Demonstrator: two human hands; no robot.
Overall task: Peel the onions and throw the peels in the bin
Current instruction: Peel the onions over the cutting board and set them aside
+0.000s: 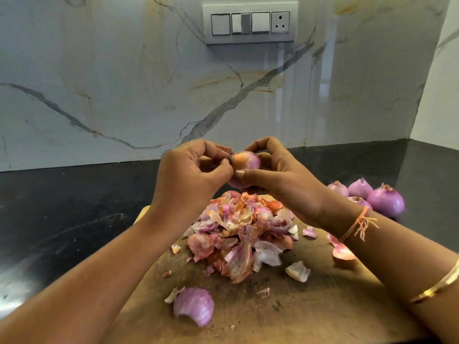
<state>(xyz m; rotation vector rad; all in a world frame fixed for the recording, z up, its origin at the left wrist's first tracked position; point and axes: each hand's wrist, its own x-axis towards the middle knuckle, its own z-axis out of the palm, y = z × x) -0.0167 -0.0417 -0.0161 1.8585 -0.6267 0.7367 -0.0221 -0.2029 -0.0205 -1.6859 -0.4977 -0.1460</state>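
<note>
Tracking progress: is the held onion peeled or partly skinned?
Partly skinned: orange dry skin covers one side of the onion, purple flesh shows beside it.

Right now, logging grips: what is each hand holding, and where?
Right hand cups the onion round its body; left hand pinches the peel at the onion's tip.

Veined marble wall (pixel 124 83) (glossy, reflecting light) with switch panel (pixel 250 22); black counter (pixel 62 199).
</note>
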